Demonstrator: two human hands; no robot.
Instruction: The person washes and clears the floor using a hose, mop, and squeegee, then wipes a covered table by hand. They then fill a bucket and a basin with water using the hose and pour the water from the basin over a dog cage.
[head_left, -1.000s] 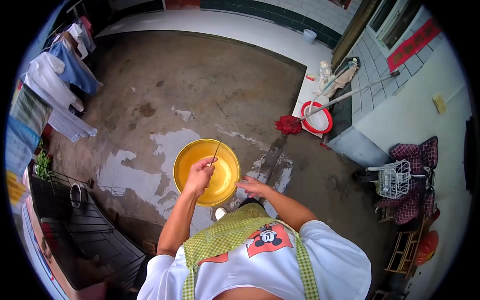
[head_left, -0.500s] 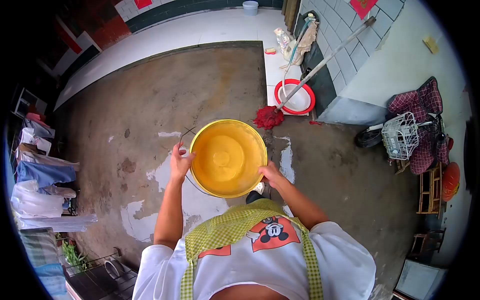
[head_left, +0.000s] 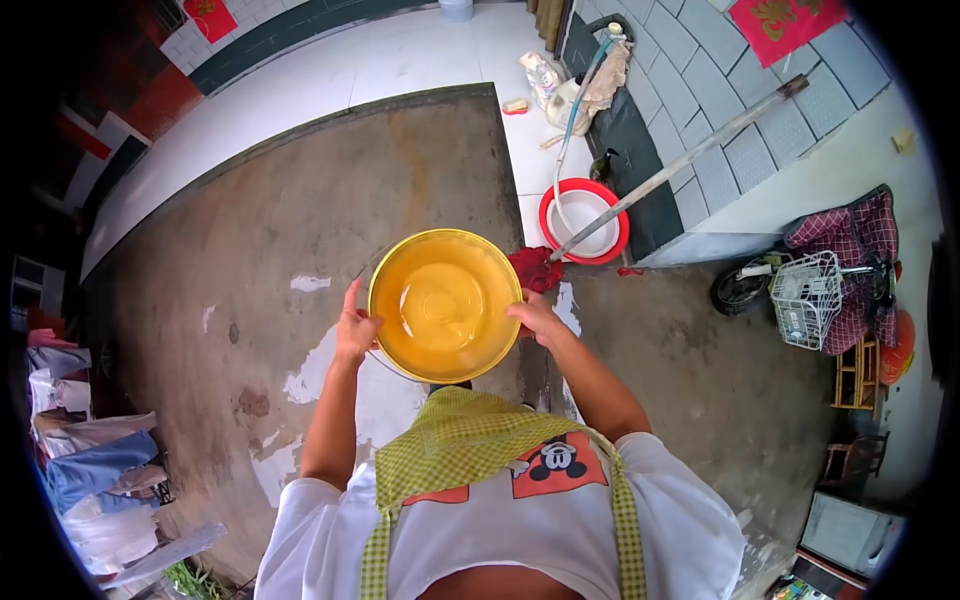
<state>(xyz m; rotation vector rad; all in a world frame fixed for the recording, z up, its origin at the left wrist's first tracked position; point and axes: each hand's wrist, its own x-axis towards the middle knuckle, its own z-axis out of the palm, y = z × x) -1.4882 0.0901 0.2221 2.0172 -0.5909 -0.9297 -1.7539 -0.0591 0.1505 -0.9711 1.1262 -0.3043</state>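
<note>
A round yellow bucket (head_left: pixel 392 345) with a thin wire handle is held up in front of my body, its open top facing me. Its inside is yellow and shows a shiny, rippled patch that looks like water. My left hand (head_left: pixel 357 325) grips the left side of the rim, thumb over the edge. On the opposite side my right hand (head_left: pixel 534 316) is closed on the rim, fingers partly hidden beneath. Just beyond the right hand, a red mop head (head_left: pixel 535 270) rests on the floor, its long pole (head_left: pixel 690 158) slanting up to the right.
A red-rimmed white basin (head_left: pixel 548 222) with a hose (head_left: pixel 571 130) in it stands by the tiled wall. A jug (head_left: pixel 566 103) is behind it. To the right is a bike with a white basket (head_left: pixel 806 297); laundry (head_left: pixel 100 465) hangs at left. A step edge (head_left: pixel 330 112) borders the concrete.
I have moved forward with the bucket, toward the mop and basin, which now look nearer. Both hands keep their hold on the rim.
</note>
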